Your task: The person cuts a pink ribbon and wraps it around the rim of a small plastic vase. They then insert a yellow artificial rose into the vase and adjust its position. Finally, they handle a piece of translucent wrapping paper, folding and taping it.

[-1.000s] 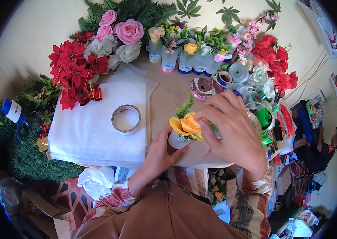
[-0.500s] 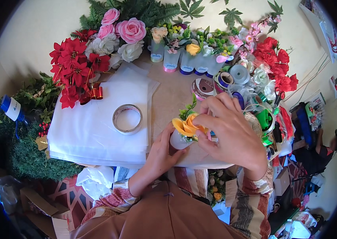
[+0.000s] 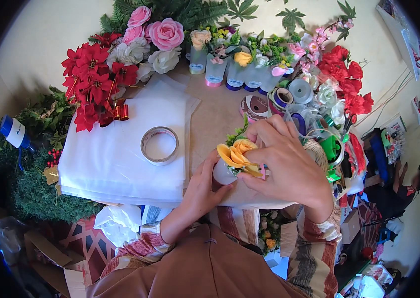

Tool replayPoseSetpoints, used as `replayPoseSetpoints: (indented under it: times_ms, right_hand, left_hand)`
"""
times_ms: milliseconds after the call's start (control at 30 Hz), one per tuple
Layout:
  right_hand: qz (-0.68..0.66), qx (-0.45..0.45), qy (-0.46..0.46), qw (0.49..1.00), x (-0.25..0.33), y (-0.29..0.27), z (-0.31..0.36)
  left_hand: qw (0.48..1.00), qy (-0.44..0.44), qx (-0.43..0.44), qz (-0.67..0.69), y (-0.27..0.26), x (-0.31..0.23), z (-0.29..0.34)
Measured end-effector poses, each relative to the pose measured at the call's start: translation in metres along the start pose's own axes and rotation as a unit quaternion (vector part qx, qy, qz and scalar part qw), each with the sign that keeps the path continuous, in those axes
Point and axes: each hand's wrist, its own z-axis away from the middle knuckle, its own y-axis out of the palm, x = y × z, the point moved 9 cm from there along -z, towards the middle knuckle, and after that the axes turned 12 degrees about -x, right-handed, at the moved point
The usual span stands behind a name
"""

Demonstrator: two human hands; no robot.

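My left hand [image 3: 201, 187] is wrapped round a small frosted white cup [image 3: 223, 174] near the front edge of the table. Out of the cup rises an orange-yellow artificial rose [image 3: 236, 153] with a green leafy sprig [image 3: 236, 136] behind it. Bent over the bloom from the right, my right hand [image 3: 292, 169] has its thumb and fingers closed on the rose's right side. The fingertips are partly hidden among the petals.
Left of my hands, a tape roll [image 3: 144, 148] lies on translucent white sheets [image 3: 100, 171]. Frosted cups of flowers [image 3: 216, 73] line the back. Ribbon spools [image 3: 255, 107], scissors [image 3: 350, 120] and red flowers [image 3: 341, 67] crowd the right; red poinsettias [image 3: 93, 84] stand back left.
The rose has turned and tipped slightly, showing more open petals. My right hand's fingers have shifted a little over it. My left hand keeps its hold on the cup.
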Motion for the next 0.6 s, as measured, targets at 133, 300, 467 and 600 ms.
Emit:
replayPoseSetpoints:
  times_ms: [133, 300, 467, 600]
  right_hand:
    - [-0.002, 0.009, 0.000, 1.000, -0.003, 0.004, -0.001]
    - [0.011, 0.025, -0.004, 1.000, -0.001, 0.006, -0.002]
    - [-0.017, -0.016, -0.028, 0.999, -0.007, 0.003, 0.000]
    - [-0.077, -0.043, 0.043, 0.995, -0.039, -0.012, 0.011]
  left_hand:
    - [1.000, 0.012, -0.003, -0.011, 0.000, -0.001, 0.000]
    - [0.999, -0.035, 0.009, 0.006, 0.001, 0.003, 0.000]
    - [1.000, -0.007, 0.010, -0.010, 0.001, -0.002, 0.000]
    - [0.992, -0.060, 0.009, 0.108, -0.001, 0.005, 0.001]
